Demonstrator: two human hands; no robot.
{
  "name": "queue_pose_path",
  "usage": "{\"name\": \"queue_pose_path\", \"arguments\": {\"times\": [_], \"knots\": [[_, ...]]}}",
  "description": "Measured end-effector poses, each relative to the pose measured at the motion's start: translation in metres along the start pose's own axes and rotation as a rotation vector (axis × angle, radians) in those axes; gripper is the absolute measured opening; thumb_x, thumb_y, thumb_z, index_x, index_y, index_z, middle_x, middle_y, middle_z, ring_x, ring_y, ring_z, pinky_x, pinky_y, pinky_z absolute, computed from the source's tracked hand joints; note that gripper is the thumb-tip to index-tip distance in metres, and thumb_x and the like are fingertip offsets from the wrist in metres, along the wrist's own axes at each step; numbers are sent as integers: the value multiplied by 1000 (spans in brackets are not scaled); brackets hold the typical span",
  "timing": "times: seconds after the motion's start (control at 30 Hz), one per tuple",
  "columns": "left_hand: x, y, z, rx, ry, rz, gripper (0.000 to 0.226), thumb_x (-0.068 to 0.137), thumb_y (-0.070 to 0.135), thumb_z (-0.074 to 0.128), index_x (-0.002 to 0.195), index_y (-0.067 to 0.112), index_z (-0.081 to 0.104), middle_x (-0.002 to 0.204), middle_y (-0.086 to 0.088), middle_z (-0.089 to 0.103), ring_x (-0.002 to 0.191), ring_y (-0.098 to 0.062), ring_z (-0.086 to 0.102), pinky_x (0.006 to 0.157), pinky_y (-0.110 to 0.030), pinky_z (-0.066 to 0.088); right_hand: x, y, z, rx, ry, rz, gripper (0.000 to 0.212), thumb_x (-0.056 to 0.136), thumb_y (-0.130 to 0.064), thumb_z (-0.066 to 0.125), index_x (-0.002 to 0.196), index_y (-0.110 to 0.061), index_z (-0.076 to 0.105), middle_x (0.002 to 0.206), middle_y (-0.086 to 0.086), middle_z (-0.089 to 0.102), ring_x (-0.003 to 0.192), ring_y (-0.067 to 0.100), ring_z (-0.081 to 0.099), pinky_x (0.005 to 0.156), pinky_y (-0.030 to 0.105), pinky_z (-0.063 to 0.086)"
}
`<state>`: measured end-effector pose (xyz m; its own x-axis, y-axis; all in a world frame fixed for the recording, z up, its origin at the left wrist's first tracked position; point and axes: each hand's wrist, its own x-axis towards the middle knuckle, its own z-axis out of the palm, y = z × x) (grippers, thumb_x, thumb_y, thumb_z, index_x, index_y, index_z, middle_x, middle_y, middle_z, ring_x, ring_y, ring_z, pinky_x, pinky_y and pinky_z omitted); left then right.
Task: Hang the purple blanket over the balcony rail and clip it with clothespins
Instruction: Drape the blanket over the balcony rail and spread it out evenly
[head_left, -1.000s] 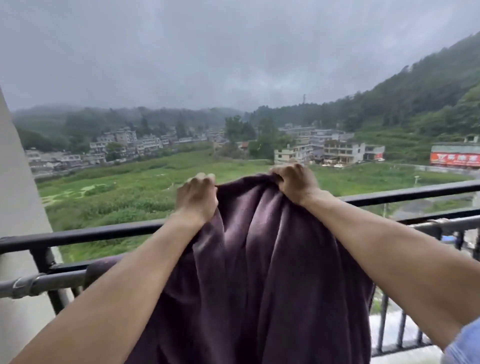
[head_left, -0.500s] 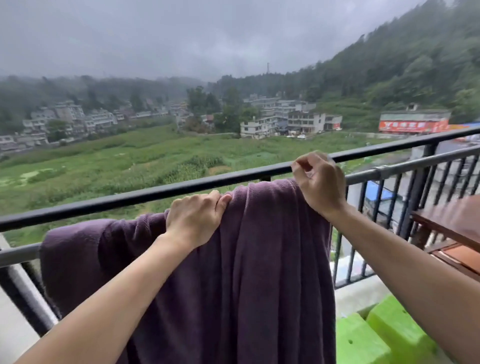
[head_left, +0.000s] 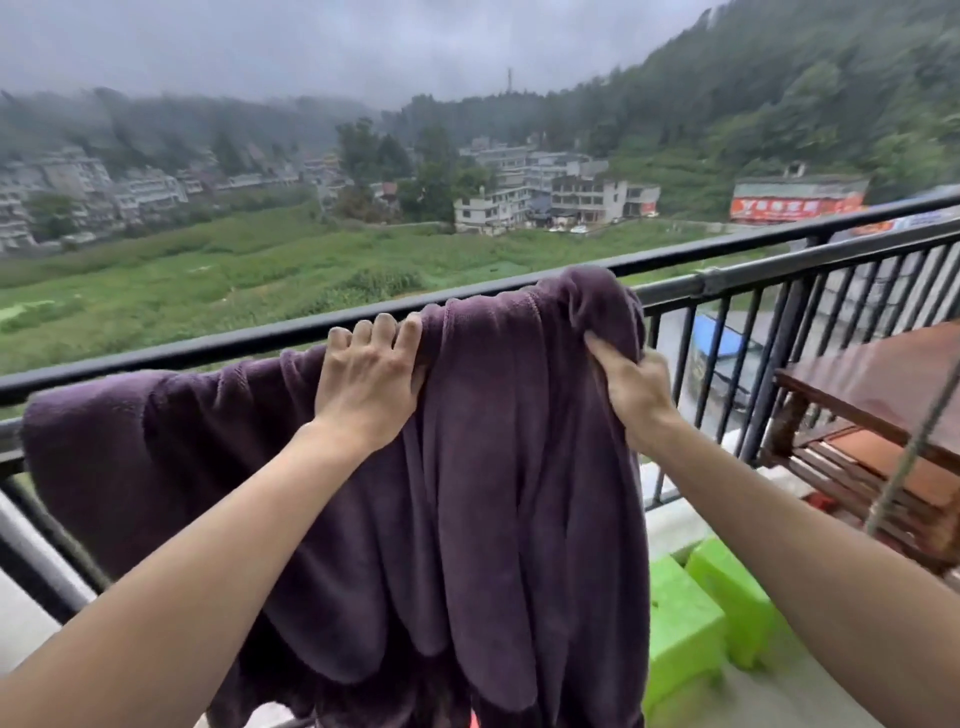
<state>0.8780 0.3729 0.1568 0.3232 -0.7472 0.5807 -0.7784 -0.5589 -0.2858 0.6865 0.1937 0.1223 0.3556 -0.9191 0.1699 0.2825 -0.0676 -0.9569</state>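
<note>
The purple blanket (head_left: 498, 467) is draped over the lower bar of the black balcony rail (head_left: 218, 345) and hangs down in folds toward me. My left hand (head_left: 366, 374) grips its top edge at the bar, fingers curled over the fabric. My right hand (head_left: 631, 387) is clenched on a bunched fold at the blanket's right edge, just below the bar. To the left the blanket spreads along the bar. No clothespins are visible.
Two bright green plastic stools (head_left: 680, 629) stand on the floor at the lower right. A dark wooden table (head_left: 878, 374) with a lower shelf sits against the railing on the right. A rope (head_left: 924, 441) hangs in front of it.
The blanket has been spread further along the bar. My right hand dropped from the top of the rail to the blanket's right edge; my left hand shifted right along the top edge.
</note>
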Motion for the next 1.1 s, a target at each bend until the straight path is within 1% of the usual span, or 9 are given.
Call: {"name": "queue_pose_path", "arguments": {"times": [0.2,0.27,0.4,0.5,0.6,0.73,0.8,0.93,1.1], "knots": [[5,9,-13,-184,99,-40,44,91,41,32,112,15,60,99,-8,63,90,-33,59,78,-46,42,94,-149,5,75,43,-220,22,69,-25,83,66,-11,67,65,0,70,63,16,68,63,33,59],[9,5,-20,-257,154,-103,35,94,32,38,101,10,63,96,-11,66,86,-36,61,75,-45,43,125,-179,11,15,69,-349,26,68,-29,83,75,-9,68,73,-1,69,68,14,66,68,29,59],[12,-22,-31,-184,146,-486,18,94,19,50,97,7,63,96,-22,65,85,-45,59,71,-48,45,168,-178,12,-410,15,-512,39,78,-31,76,108,-7,69,100,1,68,79,-3,61,66,3,43],[10,-20,-41,-155,75,-612,18,89,17,55,98,7,66,100,-26,66,93,-46,60,77,-46,45,174,-131,2,-948,-198,-425,51,66,-54,74,109,-30,63,111,3,68,102,16,66,89,24,49],[20,15,-54,-283,109,-495,21,89,19,56,105,13,67,111,-15,66,106,-37,57,86,-44,44,156,-94,0,-1348,-480,-286,56,63,-64,73,101,-23,71,111,5,71,102,28,65,88,31,52],[48,73,-52,-432,0,-225,42,92,44,53,128,23,56,126,-4,59,119,-26,51,101,-44,38,145,-95,-15,-972,-542,-268,50,60,-72,69,69,-24,77,75,-8,70,70,12,64,69,29,53],[60,90,-40,-320,-134,-183,50,90,57,48,131,28,52,127,-2,59,120,-25,51,101,-44,37,145,-89,-33,-674,-476,-199,52,71,-63,69,52,-15,58,60,1,54,55,16,49,56,32,41],[62,98,-19,-88,-66,-138,43,90,57,45,121,30,58,111,1,65,109,-24,56,92,-43,35,127,-50,-75,-177,-283,-54,24,87,-30,69,73,-12,60,67,9,53,51,15,50,49,27,47],[56,101,-13,-265,117,-122,28,93,39,55,117,28,66,106,0,69,104,-28,60,91,-43,36,100,13,-101,-82,-540,451,11,93,-19,57,85,-15,64,81,4,61,58,12,58,49,23,52]]}}
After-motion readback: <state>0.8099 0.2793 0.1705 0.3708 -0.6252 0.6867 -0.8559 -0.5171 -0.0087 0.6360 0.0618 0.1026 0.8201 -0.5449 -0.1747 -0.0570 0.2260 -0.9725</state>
